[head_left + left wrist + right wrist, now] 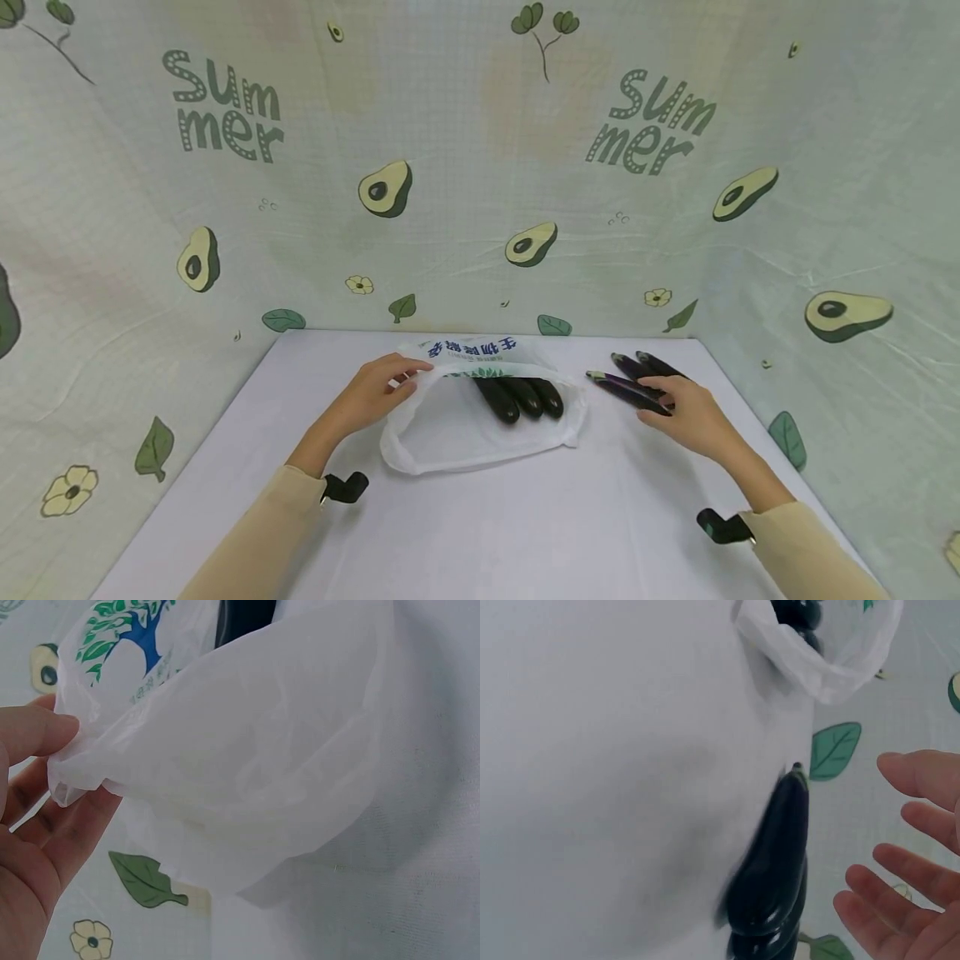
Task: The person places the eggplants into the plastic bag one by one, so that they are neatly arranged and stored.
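Note:
A white plastic bag (442, 437) with blue characters and a green print lies on the table, its mouth facing the person. Three dark eggplants (527, 397) show inside it side by side. My left hand (372, 390) pinches the bag's left rim between thumb and fingers; the left wrist view shows the lifted film (247, 742). To the right of the bag, several eggplants (628, 390) lie together, stem ends pointing away. Over them hovers my right hand (692, 417), fingers spread. In the right wrist view a gap separates those fingers (877, 900) from the nearest eggplant (771, 859).
The white table (495, 533) meets a cloth backdrop (465, 125) printed with avocados, leaves and lettering, which rises at the back and both sides. A black wrist mount (347, 487) sits on the left forearm, another mount (723, 527) on the right.

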`<action>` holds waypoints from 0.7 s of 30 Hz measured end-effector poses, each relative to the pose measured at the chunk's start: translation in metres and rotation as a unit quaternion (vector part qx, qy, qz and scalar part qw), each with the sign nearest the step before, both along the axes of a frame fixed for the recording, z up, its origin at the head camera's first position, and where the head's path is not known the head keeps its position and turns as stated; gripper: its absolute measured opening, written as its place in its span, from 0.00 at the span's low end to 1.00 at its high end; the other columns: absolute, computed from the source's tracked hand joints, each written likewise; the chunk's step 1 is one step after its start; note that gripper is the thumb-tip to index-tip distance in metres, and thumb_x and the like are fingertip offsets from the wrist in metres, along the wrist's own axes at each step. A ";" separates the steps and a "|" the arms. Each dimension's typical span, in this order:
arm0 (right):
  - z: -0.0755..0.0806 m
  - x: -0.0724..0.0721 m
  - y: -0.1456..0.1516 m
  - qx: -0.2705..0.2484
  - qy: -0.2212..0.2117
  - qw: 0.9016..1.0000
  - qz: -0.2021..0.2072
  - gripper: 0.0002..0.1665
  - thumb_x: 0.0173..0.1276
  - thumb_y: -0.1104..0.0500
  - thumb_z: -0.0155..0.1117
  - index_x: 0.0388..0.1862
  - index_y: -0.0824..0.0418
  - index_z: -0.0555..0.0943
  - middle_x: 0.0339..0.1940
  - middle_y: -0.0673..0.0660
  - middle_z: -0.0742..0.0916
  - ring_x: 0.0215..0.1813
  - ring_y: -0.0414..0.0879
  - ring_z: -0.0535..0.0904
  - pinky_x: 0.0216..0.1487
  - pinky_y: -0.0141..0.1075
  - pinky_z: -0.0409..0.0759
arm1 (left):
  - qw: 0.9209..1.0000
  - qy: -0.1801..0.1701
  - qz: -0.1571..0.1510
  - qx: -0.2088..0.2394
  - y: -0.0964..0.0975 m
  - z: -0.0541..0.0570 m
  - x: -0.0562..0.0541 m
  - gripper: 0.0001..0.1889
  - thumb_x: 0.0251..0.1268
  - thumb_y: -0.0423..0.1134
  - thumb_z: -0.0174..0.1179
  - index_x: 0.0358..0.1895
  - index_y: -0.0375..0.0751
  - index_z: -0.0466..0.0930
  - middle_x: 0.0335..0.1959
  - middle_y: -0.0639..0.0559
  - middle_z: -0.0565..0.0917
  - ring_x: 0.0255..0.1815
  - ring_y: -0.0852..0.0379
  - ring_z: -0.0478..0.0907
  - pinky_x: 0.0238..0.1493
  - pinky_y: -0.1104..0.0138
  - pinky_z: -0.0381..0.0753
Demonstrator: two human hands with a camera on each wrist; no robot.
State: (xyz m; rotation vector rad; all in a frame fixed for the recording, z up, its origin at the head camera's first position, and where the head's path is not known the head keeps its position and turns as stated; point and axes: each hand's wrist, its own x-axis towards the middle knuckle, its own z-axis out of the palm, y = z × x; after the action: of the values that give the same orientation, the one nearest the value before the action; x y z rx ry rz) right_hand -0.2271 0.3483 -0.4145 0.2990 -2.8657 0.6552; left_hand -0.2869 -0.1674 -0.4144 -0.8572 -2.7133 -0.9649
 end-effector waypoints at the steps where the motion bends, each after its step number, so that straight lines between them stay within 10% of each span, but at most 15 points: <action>1: -0.002 -0.001 0.005 0.004 -0.001 1.000 -0.003 0.34 0.67 0.55 0.79 0.69 0.65 0.80 0.64 0.74 0.83 0.57 0.68 0.84 0.50 0.60 0.86 | 1.000 -0.003 0.003 -0.001 0.000 0.000 0.000 0.21 0.77 0.33 0.65 0.67 0.55 0.84 0.52 0.56 0.84 0.54 0.55 0.81 0.54 0.59 0.86; 21: -0.033 -0.020 0.047 0.014 -0.019 0.999 -0.038 0.37 0.65 0.55 0.80 0.69 0.67 0.79 0.54 0.75 0.79 0.52 0.68 0.81 0.48 0.63 0.82 | 1.000 0.000 -0.003 0.001 -0.001 -0.004 -0.001 0.21 0.77 0.34 0.64 0.68 0.56 0.83 0.53 0.56 0.85 0.54 0.55 0.81 0.53 0.60 0.86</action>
State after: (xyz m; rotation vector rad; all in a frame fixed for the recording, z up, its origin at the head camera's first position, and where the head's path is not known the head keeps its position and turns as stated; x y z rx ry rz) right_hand -0.2473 0.3953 -0.4477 0.1835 -2.9076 0.6129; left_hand -0.2880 -0.1687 -0.4183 -0.8654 -2.7117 -0.9688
